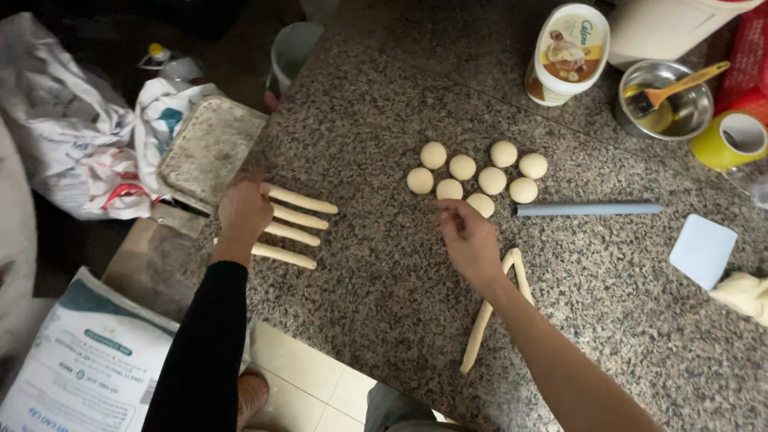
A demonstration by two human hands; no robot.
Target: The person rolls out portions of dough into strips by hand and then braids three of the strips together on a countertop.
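Nearest the camera, a long folded rope of dough (498,308) lies on the speckled stone counter (384,264), its looped end tucked just under the right hand (468,240). That hand hovers with its fingers loosely curled and empty, fingertips close to the nearest ball in a cluster of round dough balls (478,176) — near it, though whether they touch cannot be told. The left hand (244,212), on a black-sleeved arm, rests with fingers spread flat over the ends of four short dough logs (292,226) lying side by side, gripping nothing. Beyond the balls lies a grey rolling rod (589,210); a white scraper (702,250), a steel bowl with a brush (668,100) and a lidded tub (570,52) sit farther right. Such dough looks soft, light and easily dented or stretched — a ball is probably best cupped gently from the sides, a log lifted near both ends so it does not sag.
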